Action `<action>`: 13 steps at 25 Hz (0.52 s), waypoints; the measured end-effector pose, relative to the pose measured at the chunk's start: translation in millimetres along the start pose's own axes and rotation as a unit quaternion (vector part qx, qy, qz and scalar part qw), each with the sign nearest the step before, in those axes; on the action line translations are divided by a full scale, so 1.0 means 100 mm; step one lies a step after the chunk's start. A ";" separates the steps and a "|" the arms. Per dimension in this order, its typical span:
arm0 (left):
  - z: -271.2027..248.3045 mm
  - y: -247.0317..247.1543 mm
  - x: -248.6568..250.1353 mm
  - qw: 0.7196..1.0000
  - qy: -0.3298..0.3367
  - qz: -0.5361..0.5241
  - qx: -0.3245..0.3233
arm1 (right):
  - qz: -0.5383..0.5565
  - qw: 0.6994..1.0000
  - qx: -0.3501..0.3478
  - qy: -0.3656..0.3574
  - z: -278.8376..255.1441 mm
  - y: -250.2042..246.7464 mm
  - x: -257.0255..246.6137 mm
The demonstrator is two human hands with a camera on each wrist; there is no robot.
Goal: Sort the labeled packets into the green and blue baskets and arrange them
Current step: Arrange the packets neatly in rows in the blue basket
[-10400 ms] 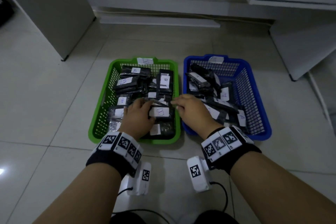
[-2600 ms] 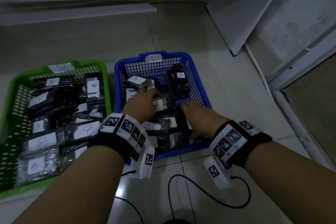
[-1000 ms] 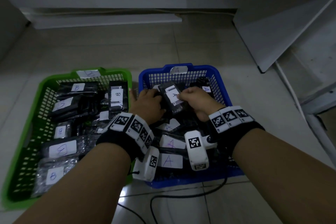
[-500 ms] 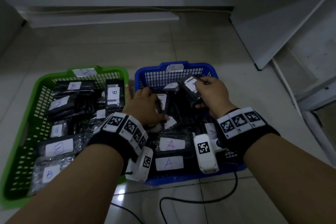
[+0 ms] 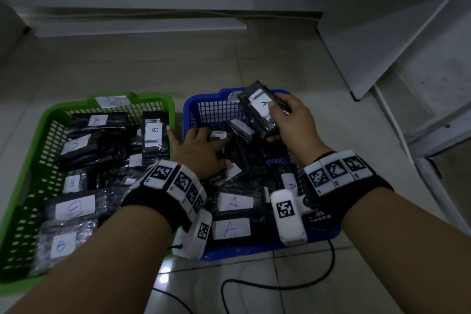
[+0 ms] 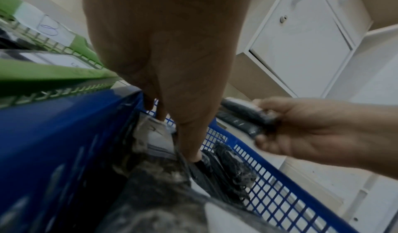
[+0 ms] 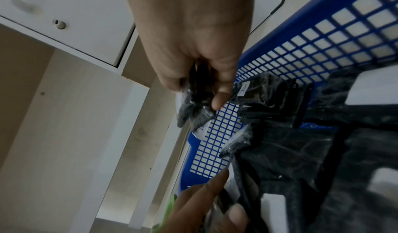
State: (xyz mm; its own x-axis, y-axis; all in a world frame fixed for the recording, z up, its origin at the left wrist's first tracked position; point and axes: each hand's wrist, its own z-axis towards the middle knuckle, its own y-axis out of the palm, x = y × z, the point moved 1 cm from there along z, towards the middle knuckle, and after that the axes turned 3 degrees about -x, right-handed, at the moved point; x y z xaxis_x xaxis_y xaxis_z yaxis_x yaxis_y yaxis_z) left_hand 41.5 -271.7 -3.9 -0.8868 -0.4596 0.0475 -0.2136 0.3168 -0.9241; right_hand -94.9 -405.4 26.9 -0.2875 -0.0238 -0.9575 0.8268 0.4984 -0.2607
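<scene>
In the blue basket [image 5: 257, 250] the left hand [image 5: 201, 153] lies with straight fingers on the black packets [image 5: 230, 214]. Further, the right hand [image 5: 293, 122] grips an A-labelled packet [image 5: 258, 109] above the basket's far end. The green basket [image 5: 38, 125] stands beside.

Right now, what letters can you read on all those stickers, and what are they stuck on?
"A": sticker on the packet the right hand holds.
"A": two packets lying at the near end of the blue basket and.
"A": upright packet by the right wrist.
"B": packets in the green basket.
Green basket's rim tag: looks like "B", blurred.
Barcode print and the other stickers: too blurred.
</scene>
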 end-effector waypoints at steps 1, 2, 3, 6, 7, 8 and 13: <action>-0.03 -0.01 -0.02 1.000 0.001 -0.026 0.013 | 0.010 0.999 -0.038 0.036 0.08 0.08 0.03; -0.05 -0.01 -0.05 0.998 0.002 -0.050 0.025 | 0.013 0.994 -0.079 0.079 0.15 0.16 0.08; -0.08 -0.02 -0.08 0.997 0.004 -0.067 0.032 | -0.003 0.987 -0.116 0.116 0.21 0.24 0.11; -0.18 0.01 -0.15 0.998 0.021 -0.056 0.016 | -0.182 0.954 -0.205 0.123 0.34 0.40 0.21; -0.21 0.03 -0.17 0.999 0.028 -0.044 0.008 | -0.231 0.938 -0.231 0.114 0.35 0.42 0.22; -0.23 0.05 -0.19 0.999 0.031 -0.036 0.005 | -0.261 0.927 -0.245 0.108 0.37 0.44 0.24; -0.25 0.12 -0.25 0.994 0.047 -0.092 0.024 | -0.368 0.909 -0.192 0.020 0.44 0.47 0.19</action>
State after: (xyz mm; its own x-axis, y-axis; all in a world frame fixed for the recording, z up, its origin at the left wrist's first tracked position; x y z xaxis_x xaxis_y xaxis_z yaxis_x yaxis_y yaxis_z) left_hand 51.1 -235.4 -7.2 -0.8697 -0.4254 0.2504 -0.3574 0.1928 -0.9138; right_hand -40.5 -420.3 -8.5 -0.7184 -0.4461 -0.5337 0.1751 0.6265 -0.7595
